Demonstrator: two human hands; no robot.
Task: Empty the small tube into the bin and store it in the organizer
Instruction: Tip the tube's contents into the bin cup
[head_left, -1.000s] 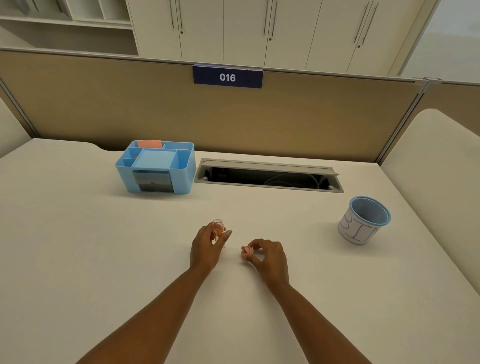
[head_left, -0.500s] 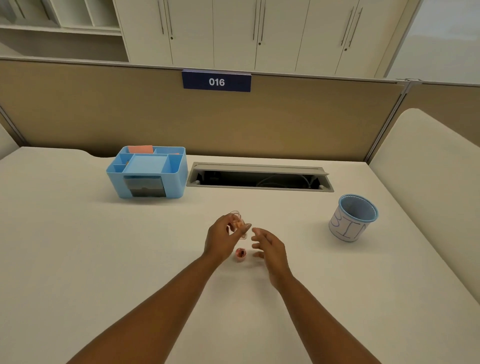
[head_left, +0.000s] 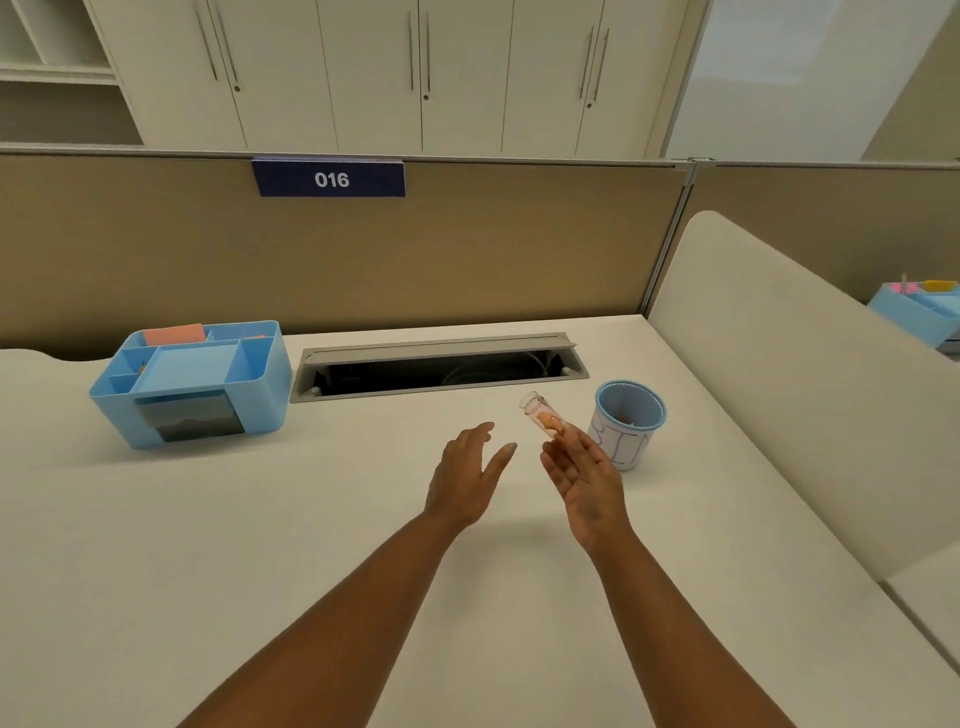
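right hand (head_left: 589, 480) pinches the small tube (head_left: 540, 413) at its fingertips just left of the bin (head_left: 628, 423); left hand (head_left: 467, 475) spread, holding nothing.

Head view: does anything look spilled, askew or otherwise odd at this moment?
Nothing spilled. The small clear tube sits tilted at the right hand's fingertips, open end up, orange bits still inside, just short of the bin. The left hand is open and empty. No cap is in sight.

Soft even light, wide-angle edge bowing
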